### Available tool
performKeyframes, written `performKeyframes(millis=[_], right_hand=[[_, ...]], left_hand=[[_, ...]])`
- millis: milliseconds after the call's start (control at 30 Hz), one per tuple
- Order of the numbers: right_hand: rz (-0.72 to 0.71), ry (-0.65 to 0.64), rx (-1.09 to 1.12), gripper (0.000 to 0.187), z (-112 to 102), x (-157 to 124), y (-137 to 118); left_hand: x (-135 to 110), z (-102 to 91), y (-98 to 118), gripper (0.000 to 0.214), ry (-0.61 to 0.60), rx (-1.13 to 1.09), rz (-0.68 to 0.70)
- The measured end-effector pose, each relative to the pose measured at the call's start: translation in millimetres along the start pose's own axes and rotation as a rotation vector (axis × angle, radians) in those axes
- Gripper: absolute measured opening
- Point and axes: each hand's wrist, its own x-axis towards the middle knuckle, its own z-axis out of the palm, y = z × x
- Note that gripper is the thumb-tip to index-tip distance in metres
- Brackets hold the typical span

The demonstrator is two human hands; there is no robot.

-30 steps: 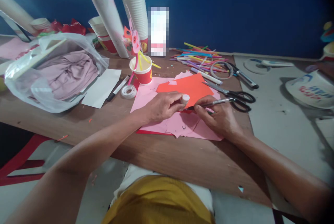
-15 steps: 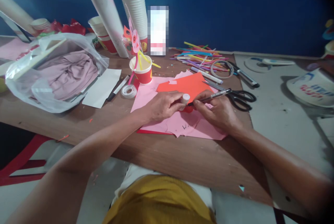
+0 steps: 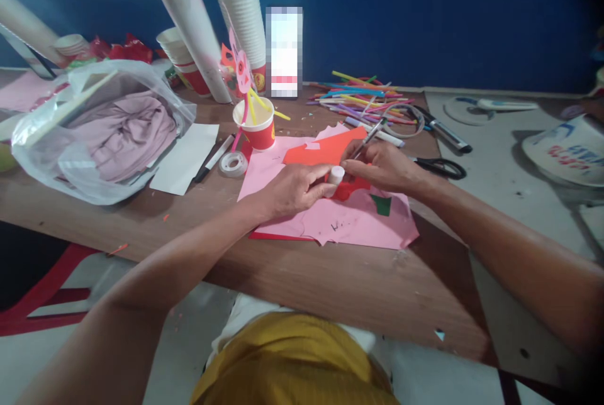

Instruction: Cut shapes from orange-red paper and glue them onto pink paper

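My left hand (image 3: pixel 299 190) is closed on a small white cylinder (image 3: pixel 336 175), standing upright over red paper (image 3: pixel 352 188). My right hand (image 3: pixel 380 165) grips a slim pen (image 3: pixel 372 136), which slants up and away; its lower end is hidden by the fingers. Both hands are close together above pink paper sheets (image 3: pixel 363 229) and an orange sheet (image 3: pixel 316 146). Beside the right wrist lies a small dark green paper piece (image 3: pixel 381 205). Black-handled scissors (image 3: pixel 443 168) are partly covered by the right hand.
A red-and-white paper cup (image 3: pixel 257 128) holds straws and a pink cutout. Coloured straws (image 3: pixel 363 95) lie at the back. Tape (image 3: pixel 233 165), a black-and-white marker (image 3: pixel 214 158), white card (image 3: pixel 182 160) and a plastic bag (image 3: pixel 61 166) are on the left. A phone (image 3: pixel 284 53) stands by stacked cups (image 3: pixel 243 21).
My right hand has moved up and slightly left, and the pen has swung to point away from me. The green paper piece and red paper are now uncovered. My left hand stays put.
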Motion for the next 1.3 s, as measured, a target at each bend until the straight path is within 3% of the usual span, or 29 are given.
performKeyframes(millis=[400,833,1167,1300], right_hand=[[-0.183,-0.330,-0.100,0.021,-16.7,40.0,0.7],[-0.182,-0.700,-0.031,0.025,-14.9,75.7,-2.1],[-0.173,-0.858,-0.006,0.034,-6.1,89.2,-9.2],[-0.228,-0.759,-0.046,0.022,-9.8,86.2,-8.4]], left_hand=[[0.2,0.9,1.1,0.018,0.010,-0.022,0.002],[1.1,3.6,-4.6,0.016,0.019,-0.036,0.032],[0.9,4.1,-4.5,0.016,0.038,-0.030,0.039],[1.0,4.0,-4.7,0.017,0.031,-0.037,0.033]])
